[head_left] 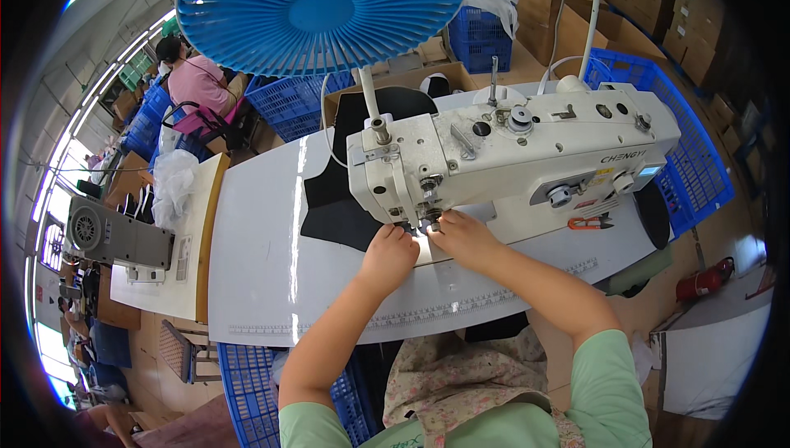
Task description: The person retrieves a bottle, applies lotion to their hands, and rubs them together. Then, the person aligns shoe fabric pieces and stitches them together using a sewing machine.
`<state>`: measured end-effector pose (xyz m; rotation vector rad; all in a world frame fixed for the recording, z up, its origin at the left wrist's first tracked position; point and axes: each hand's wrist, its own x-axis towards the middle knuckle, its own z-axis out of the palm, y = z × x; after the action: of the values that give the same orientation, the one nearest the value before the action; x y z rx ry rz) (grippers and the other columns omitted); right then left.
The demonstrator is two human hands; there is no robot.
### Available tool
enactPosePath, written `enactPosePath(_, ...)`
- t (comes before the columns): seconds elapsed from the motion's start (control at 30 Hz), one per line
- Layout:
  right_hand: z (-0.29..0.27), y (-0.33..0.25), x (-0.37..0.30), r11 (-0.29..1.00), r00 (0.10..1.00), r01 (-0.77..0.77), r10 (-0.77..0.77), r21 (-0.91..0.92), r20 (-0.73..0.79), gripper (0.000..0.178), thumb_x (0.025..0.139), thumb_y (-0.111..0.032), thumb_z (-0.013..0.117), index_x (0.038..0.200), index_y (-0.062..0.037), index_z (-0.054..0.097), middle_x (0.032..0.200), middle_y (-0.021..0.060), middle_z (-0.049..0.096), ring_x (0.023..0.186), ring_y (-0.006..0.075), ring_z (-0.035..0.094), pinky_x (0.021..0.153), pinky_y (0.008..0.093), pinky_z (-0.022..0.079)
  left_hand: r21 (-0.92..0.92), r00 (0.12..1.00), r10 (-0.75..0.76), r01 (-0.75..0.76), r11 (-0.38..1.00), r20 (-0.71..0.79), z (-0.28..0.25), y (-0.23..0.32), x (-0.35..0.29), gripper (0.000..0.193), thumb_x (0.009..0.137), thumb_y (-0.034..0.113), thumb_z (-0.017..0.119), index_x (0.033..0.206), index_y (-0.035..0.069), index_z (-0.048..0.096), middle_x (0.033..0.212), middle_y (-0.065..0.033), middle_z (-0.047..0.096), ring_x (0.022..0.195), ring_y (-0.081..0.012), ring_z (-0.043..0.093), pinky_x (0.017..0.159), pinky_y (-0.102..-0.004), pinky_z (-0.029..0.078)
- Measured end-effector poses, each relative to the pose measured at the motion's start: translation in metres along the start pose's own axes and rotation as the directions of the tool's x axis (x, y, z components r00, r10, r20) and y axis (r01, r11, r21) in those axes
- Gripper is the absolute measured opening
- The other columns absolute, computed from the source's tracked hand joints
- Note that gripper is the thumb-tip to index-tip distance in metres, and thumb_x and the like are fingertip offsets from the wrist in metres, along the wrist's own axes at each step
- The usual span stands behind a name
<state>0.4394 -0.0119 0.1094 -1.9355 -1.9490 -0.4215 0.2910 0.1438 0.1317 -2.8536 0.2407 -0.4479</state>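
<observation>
Both my hands are at the needle area of a white sewing machine. My left hand is closed, its knuckles up, at the left side of the presser foot. Close by on the right, my right hand has its fingers pinched together beside the foot. What lies between the fingers is hidden by the hands and too small to name. Black fabric pieces spread over the table left of the machine head, one reaching near my left hand. Orange-handled thread snips lie right of my right forearm.
The white table has a ruler strip along its near edge. A blue fan hangs above. Blue crates stand behind right and below left. Another machine and a seated person are at left.
</observation>
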Motion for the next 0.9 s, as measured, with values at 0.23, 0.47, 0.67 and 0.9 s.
enactPosePath(0.23, 0.003, -0.01, 0.0, 0.996, 0.996, -0.088, 0.089, -0.016, 0.026, 0.022, 0.079, -0.012, 0.06, 0.098, -0.0047, 0.067, 0.097, 0.0078, 0.062, 0.107, 0.0246, 0.057, 0.093, 0.0356, 0.05, 0.047, 0.997, -0.015, 0.011, 0.999, 0.078, -0.002, 0.005, 0.003, 0.002, 0.072, 0.013, 0.062, 0.073, 0.012, 0.06, 0.074, -0.0001, 0.058, 0.081, -0.018, 0.059, 0.083, -0.0323, 0.045)
enactPosePath(0.47, 0.01, -0.025, 0.007, 0.983, 0.983, -0.183, 0.184, -0.021, 0.025, 0.01, 0.076, -0.012, 0.062, 0.083, -0.006, 0.067, 0.098, 0.0086, 0.064, 0.11, 0.0246, 0.056, 0.09, 0.0354, 0.051, 0.079, 0.993, -0.025, 0.016, 0.997, 0.116, 0.001, 0.009, 0.006, 0.004, 0.072, 0.013, 0.062, 0.07, 0.013, 0.058, 0.074, -0.0007, 0.059, 0.077, -0.0174, 0.06, 0.08, -0.0317, 0.045)
enactPosePath(0.67, 0.013, -0.032, 0.012, 0.977, 0.978, -0.207, 0.208, -0.055, 0.022, 0.009, 0.075, -0.012, 0.062, 0.079, -0.0061, 0.067, 0.089, 0.008, 0.065, 0.103, 0.0246, 0.058, 0.085, 0.0349, 0.052, 0.119, 1.0, 0.004, -0.007, 0.993, 0.024, 0.009, 0.008, 0.007, 0.003, 0.068, 0.011, 0.064, 0.067, 0.012, 0.062, 0.069, -0.0003, 0.061, 0.072, -0.0161, 0.061, 0.071, -0.0303, 0.044)
enactPosePath(0.9, 0.014, -0.032, 0.014, 0.977, 0.981, -0.192, 0.193, -0.093, -0.003, 0.009, 0.075, -0.012, 0.062, 0.08, -0.006, 0.068, 0.086, 0.0063, 0.066, 0.1, 0.0245, 0.058, 0.085, 0.0357, 0.052, 0.098, 1.0, 0.015, -0.013, 0.995, -0.024, 0.013, 0.003, 0.006, 0.001, 0.069, 0.012, 0.063, 0.069, 0.011, 0.063, 0.074, -0.002, 0.063, 0.073, -0.0169, 0.062, 0.073, -0.03, 0.045)
